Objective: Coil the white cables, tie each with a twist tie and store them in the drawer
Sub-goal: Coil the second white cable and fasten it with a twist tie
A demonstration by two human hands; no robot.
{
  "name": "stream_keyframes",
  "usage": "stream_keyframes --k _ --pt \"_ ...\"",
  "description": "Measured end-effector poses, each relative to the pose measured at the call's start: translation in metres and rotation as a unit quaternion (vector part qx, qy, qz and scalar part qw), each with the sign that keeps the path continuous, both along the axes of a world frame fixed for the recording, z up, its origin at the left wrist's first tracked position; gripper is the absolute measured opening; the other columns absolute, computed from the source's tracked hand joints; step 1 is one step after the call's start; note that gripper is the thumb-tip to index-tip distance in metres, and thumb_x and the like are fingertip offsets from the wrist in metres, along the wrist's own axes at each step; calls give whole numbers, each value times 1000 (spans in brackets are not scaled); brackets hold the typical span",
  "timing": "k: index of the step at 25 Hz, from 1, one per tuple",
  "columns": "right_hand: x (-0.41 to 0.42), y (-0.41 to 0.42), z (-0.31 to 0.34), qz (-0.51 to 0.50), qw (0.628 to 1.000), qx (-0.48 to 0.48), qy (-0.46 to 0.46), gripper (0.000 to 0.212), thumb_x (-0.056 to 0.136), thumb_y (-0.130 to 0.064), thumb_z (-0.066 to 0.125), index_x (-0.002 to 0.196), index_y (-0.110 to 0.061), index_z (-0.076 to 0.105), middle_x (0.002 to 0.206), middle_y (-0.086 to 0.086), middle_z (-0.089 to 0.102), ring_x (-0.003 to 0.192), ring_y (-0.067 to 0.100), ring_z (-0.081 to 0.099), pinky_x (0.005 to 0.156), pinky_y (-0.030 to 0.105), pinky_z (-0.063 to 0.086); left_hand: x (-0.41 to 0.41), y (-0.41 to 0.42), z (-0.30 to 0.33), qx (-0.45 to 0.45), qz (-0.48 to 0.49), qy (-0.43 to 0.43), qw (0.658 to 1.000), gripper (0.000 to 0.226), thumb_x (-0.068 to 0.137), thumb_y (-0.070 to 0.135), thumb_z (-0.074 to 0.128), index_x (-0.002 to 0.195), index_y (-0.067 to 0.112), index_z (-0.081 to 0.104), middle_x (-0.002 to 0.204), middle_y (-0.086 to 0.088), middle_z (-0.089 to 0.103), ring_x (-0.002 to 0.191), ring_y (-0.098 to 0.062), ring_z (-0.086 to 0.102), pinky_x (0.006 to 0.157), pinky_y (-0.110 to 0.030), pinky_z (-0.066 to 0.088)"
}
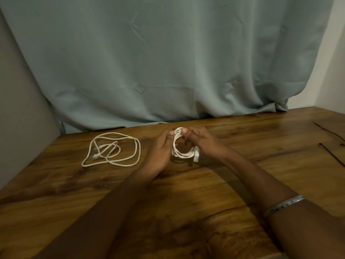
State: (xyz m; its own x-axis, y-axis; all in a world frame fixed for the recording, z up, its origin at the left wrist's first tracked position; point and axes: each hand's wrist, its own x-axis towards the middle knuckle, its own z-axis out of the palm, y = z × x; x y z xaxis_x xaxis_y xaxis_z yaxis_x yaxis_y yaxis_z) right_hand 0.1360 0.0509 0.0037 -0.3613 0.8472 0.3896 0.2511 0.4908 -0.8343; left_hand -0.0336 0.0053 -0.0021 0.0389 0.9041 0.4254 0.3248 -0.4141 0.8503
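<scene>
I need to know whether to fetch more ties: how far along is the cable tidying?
One white cable is coiled and held by the left hand and the right hand, no tie visible on it. The second cable lies loose on the table. Dark twist ties wait at the right. No drawer in view.

Wooden table (186,212); grey-green curtain (168,62) behind; silver bangle (283,205).
</scene>
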Motion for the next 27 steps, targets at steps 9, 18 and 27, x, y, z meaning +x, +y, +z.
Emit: stream_keyframes --k 9,18,27 --pt "15 -7 3 143 966 -208 49 33 110 -16 41 83 -8 59 57 -8 64 54 5 43 60 25 33 1 10 7 -8 -51 231 972 33 107 30 46 80 22 63 71 7 66 62 -3 59 59 -19 42" --pt "65 -20 37 -30 987 -139 76 38 108 -12 48 75 2 61 51 -6 64 47 0 58 53 12 45 98 45 8 -73 -26 -42 996 35 108 26 43 92 6 67 83 -13 65 79 -23 58 67 -29 41" --pt "194 -9 27 -390 916 -47 -78 55 94 -56 63 71 -7 70 70 9 73 68 25 71 75 42 61 182 44 -28 7 -29 -13 999 35 108 39 40 98 16 64 89 -9 71 79 -26 65 73 -36 52"
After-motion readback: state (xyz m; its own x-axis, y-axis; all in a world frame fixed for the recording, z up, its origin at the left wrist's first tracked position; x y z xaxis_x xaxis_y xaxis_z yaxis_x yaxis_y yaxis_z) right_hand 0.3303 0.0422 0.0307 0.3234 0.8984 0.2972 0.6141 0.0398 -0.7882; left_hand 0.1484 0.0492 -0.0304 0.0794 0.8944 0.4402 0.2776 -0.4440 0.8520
